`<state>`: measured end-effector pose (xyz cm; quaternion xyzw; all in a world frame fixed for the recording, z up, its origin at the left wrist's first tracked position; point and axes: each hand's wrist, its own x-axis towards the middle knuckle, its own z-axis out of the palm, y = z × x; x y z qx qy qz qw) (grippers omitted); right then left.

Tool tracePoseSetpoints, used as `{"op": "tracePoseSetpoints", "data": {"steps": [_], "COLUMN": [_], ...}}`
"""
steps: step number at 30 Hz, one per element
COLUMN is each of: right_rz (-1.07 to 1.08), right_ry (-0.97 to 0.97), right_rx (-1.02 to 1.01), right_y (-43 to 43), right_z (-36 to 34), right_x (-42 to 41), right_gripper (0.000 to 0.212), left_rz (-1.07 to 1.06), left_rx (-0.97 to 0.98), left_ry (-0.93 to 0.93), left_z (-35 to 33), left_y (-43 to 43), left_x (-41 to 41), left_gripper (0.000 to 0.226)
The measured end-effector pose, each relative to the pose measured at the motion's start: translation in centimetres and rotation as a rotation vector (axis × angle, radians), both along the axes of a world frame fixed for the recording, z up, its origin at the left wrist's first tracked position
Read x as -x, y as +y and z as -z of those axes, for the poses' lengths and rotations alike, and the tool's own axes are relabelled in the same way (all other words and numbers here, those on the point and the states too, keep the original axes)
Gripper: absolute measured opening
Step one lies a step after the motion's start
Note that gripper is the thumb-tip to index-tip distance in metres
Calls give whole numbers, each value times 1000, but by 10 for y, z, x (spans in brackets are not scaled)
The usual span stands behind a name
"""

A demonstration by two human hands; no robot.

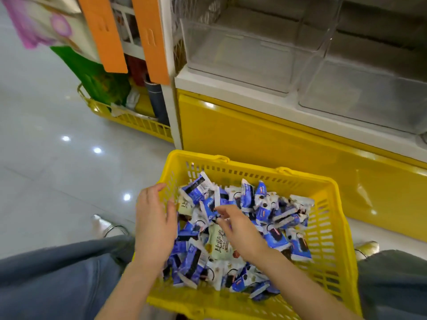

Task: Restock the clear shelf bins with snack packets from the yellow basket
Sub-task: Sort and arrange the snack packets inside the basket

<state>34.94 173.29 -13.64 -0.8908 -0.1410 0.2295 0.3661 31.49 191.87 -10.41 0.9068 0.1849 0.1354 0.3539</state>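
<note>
A yellow basket (pixel 330 227) sits on the floor between my knees, filled with several blue-and-white snack packets (pixel 261 211) and a few cream ones. My left hand (pixel 154 222) hangs over the basket's left side, fingers loosely spread and holding nothing. My right hand (pixel 240 229) reaches into the heap with its fingers extended over the packets; no packet is clearly held. Two clear shelf bins stand on the white shelf above: one bin (pixel 240 49) at the middle and another bin (pixel 365 93) to its right, both holding nothing.
The shelf unit has a glossy yellow base panel (pixel 265 146). A second yellow basket (pixel 129 116) with rolled goods stands on the tiled floor at the left. Orange hanging tags (pixel 152 40) hang beside the shelf post. My jeans-clad knees flank the basket.
</note>
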Motion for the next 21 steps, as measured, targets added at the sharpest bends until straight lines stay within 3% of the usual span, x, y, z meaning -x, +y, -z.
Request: {"op": "tracePoseSetpoints", "data": {"steps": [3, 5, 7, 9, 15, 21], "right_rz": [-130, -184, -207, -199, -103, -45], "right_ry": [217, 262, 250, 230, 181, 189], "right_rx": [84, 159, 216, 242, 256, 181], "right_y": [36, 48, 54, 57, 58, 48], "right_z": [20, 32, 40, 41, 39, 28], "right_x": [13, 22, 30, 34, 23, 13], "right_gripper": [49, 59, 69, 73, 44, 28], "left_rz": [-64, 5, 45, 51, 101, 59], "left_rx": [8, 149, 265, 250, 148, 189], "left_ry": [247, 372, 364, 324, 332, 295], "left_z": [17, 29, 37, 41, 48, 44], "left_y": [29, 33, 34, 38, 47, 45], "left_x": [15, 23, 29, 31, 16, 13], "left_gripper": [29, 19, 19, 21, 26, 29]}}
